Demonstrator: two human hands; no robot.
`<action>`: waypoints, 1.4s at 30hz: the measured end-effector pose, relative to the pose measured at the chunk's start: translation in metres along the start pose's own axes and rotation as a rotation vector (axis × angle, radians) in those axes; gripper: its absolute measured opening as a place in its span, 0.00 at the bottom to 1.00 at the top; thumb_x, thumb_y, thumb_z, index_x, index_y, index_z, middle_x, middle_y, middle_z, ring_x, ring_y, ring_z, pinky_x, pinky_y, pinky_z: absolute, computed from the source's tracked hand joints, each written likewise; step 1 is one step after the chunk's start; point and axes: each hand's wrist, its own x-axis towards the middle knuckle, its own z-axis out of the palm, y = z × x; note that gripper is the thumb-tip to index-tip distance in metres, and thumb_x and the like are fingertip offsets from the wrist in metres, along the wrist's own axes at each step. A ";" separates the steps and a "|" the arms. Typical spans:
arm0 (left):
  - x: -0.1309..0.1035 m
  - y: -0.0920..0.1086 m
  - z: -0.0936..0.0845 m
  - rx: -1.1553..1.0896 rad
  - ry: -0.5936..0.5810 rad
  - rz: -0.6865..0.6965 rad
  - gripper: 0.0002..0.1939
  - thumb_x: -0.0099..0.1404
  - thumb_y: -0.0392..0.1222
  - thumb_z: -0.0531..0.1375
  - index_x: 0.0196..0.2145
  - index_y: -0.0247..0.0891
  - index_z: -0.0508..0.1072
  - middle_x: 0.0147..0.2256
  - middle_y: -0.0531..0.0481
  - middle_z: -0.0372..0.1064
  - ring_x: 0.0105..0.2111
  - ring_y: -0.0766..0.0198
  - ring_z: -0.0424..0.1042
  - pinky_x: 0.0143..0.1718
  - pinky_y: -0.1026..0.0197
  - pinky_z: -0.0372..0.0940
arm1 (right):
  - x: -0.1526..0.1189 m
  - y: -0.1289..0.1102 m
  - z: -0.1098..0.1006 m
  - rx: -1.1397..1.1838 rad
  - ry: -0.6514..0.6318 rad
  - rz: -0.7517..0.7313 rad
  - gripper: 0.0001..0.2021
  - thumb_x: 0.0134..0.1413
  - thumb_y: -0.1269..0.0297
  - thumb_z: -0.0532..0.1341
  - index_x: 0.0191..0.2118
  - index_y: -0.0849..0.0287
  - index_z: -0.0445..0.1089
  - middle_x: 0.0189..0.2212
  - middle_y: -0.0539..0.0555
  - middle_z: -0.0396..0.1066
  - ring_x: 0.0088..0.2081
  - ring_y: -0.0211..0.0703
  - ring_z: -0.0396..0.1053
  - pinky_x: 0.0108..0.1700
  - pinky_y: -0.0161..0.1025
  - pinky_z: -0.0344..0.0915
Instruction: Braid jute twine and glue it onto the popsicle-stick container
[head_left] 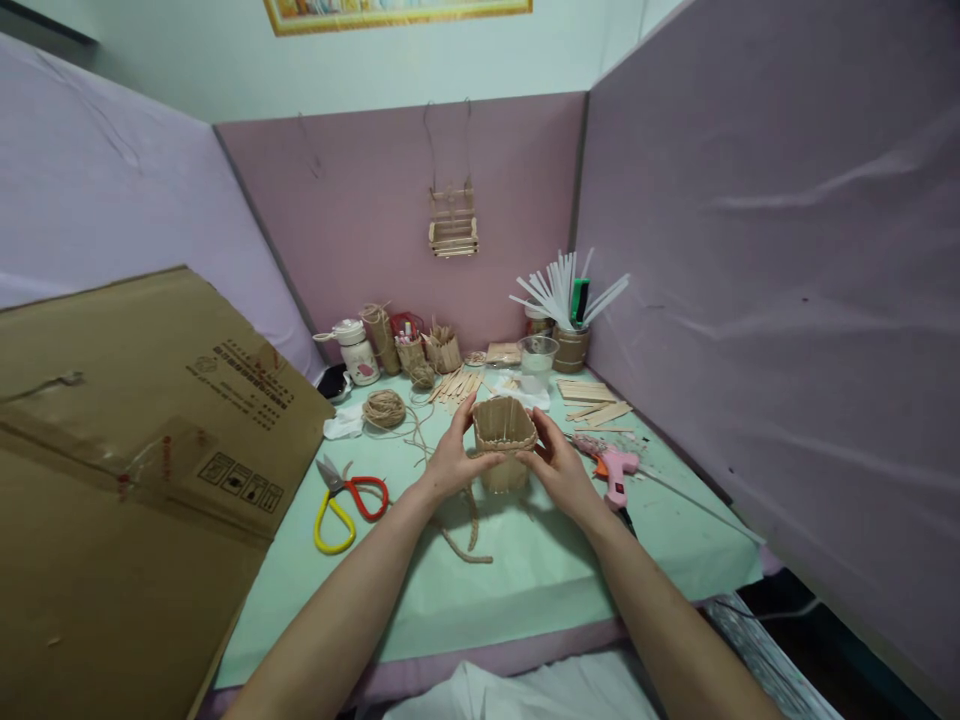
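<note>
Between both hands is a small square holder point(504, 472), light brown, with a braided twine rim around its top opening. My left hand point(452, 462) grips its left side, thumb across the front below the rim. On the opposite side my right hand point(561, 468) holds it the same way. Loose braided twine point(469, 552) trails on the table below the left hand. Scissors point(349, 498) with one red and one yellow handle lie left of the hands. A pink glue gun point(616, 474) rests just beyond my right wrist.
A large cardboard box point(135, 480) covers the left side. Along the back stand a white bottle point(357, 352), twine ball point(384, 408), stick-filled cups point(442, 350), a clear cup point(538, 354) and a holder of white glue sticks point(571, 350). Wooden sticks point(589, 392) lie at right.
</note>
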 end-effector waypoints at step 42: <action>-0.011 0.015 -0.010 0.161 0.053 0.025 0.09 0.59 0.45 0.60 0.30 0.36 0.70 0.29 0.51 0.68 0.31 0.65 0.65 0.35 0.62 0.60 | -0.003 -0.016 0.017 -0.024 0.242 0.130 0.33 0.48 0.48 0.61 0.57 0.59 0.55 0.56 0.63 0.61 0.56 0.53 0.61 0.55 0.50 0.60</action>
